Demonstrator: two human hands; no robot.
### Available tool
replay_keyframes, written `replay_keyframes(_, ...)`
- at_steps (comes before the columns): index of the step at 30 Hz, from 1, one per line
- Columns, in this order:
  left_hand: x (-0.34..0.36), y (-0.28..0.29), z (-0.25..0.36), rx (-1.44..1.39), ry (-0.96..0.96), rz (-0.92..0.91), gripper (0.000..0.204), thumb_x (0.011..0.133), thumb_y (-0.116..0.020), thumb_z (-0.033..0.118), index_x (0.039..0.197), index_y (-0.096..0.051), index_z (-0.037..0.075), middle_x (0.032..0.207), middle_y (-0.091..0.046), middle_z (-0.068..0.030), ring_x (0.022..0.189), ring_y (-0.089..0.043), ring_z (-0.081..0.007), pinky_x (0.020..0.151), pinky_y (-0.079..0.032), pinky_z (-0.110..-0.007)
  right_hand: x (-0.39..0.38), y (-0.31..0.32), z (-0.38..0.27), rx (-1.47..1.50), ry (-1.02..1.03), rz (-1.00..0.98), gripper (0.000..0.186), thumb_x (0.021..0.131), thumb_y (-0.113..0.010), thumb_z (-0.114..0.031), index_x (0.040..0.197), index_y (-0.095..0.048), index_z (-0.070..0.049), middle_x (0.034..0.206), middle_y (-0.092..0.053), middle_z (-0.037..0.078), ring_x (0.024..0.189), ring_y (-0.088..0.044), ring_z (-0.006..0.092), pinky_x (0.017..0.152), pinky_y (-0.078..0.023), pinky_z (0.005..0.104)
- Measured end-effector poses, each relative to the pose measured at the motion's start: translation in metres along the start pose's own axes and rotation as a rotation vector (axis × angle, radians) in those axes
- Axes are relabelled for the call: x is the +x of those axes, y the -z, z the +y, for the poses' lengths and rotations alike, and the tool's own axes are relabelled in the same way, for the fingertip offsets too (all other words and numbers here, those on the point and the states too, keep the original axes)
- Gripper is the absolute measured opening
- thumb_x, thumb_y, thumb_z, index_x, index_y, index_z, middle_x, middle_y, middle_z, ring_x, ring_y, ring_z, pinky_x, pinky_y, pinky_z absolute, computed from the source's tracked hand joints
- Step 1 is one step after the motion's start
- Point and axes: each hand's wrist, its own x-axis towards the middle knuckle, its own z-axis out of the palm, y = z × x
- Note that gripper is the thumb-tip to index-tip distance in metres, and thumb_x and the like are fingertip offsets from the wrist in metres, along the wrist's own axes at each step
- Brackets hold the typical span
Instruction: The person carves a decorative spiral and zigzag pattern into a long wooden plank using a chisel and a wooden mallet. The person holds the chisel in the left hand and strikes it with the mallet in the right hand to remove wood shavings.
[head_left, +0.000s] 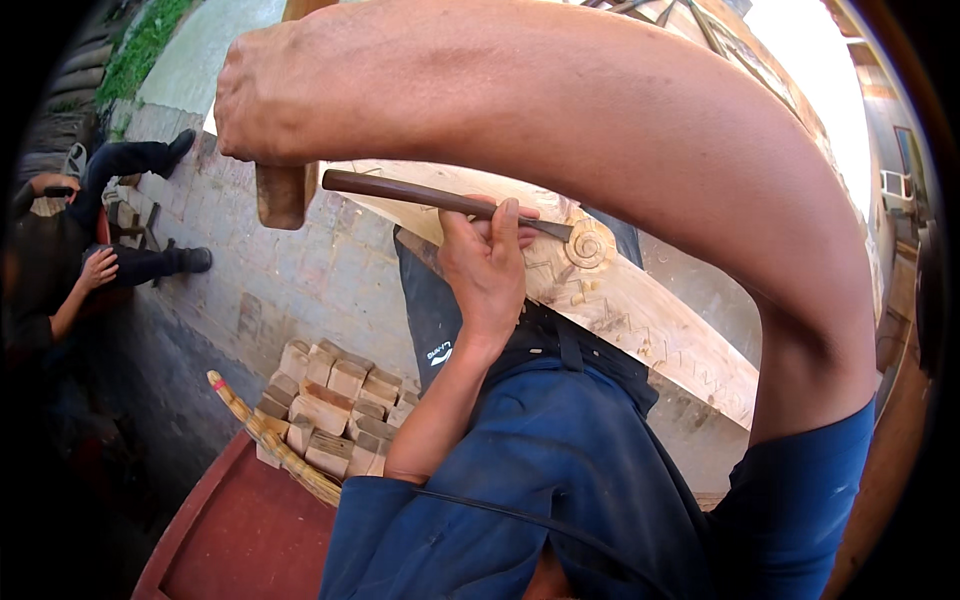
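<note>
My left hand (482, 262) grips a wood-carving chisel (390, 189) with a long dark handle. The chisel's metal blade reaches the rim of a carved spiral (588, 246) on a pale wooden board (650, 325). Zigzag lines and cuts run along the board, which lies slantwise across my lap. Raised at the upper left, my right hand (240, 105) is closed round a wooden mallet (286, 195), one end of which hangs below the fist, near the chisel's butt end. My right forearm crosses the upper view and hides part of the board.
Small wooden blocks (335, 405) sit in a pile at lower left, beside a curved woven handle or rim (270, 440) and a dark red surface (240, 530). Farther left, another person (90, 230) sits with legs stretched over the paved floor (225, 235).
</note>
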Motion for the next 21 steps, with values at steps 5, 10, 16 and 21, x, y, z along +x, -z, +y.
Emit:
replay_keyframes(5, 0.000, -0.002, -0.001, -0.005, 0.037, 0.001, 0.024, 0.109, -0.061, 0.012, 0.115, -0.044, -0.004, 0.091, -0.077, -0.0166, 0.073, -0.075, -0.0163, 0.068, -0.062, -0.028, 0.002, 0.001, 0.003, -0.017, 0.013, 0.015, 0.026, 0.077, -0.077, -0.009, 0.103, -0.079, -0.009, 0.093, -0.078, 0.014, 0.094, -0.076, 0.0329, 0.081, -0.059, 0.0445)
replay_keyframes(10, -0.001, 0.001, -0.003, 0.044, 0.007, 0.019, 0.024, 0.108, -0.061, 0.011, 0.114, -0.044, -0.005, 0.091, -0.077, -0.0174, 0.073, -0.075, -0.0161, 0.068, -0.062, -0.029, 0.004, 0.000, 0.002, -0.002, 0.034, 0.024, 0.027, 0.077, -0.077, -0.008, 0.104, -0.080, -0.010, 0.093, -0.078, 0.013, 0.094, -0.076, 0.0326, 0.081, -0.059, 0.0442)
replay_keyframes(16, -0.002, -0.002, -0.001, 0.135, -0.052, 0.012, 0.026, 0.108, -0.062, 0.013, 0.114, -0.045, -0.006, 0.088, -0.078, -0.0167, 0.072, -0.076, -0.0179, 0.067, -0.061, -0.030, -0.006, 0.010, 0.005, -0.020, 0.014, 0.049, 0.027, 0.077, -0.077, -0.008, 0.104, -0.080, -0.010, 0.093, -0.078, 0.013, 0.094, -0.076, 0.0322, 0.080, -0.059, 0.0438)
replay_keyframes(21, -0.002, -0.002, -0.003, 0.104, -0.041, 0.014, 0.025, 0.108, -0.062, 0.012, 0.114, -0.045, -0.006, 0.089, -0.078, -0.0171, 0.071, -0.076, -0.0182, 0.068, -0.061, -0.030, -0.011, 0.011, 0.002, -0.021, 0.014, 0.047, 0.028, 0.077, -0.077, -0.007, 0.104, -0.080, -0.011, 0.093, -0.078, 0.012, 0.094, -0.076, 0.0319, 0.080, -0.059, 0.0436)
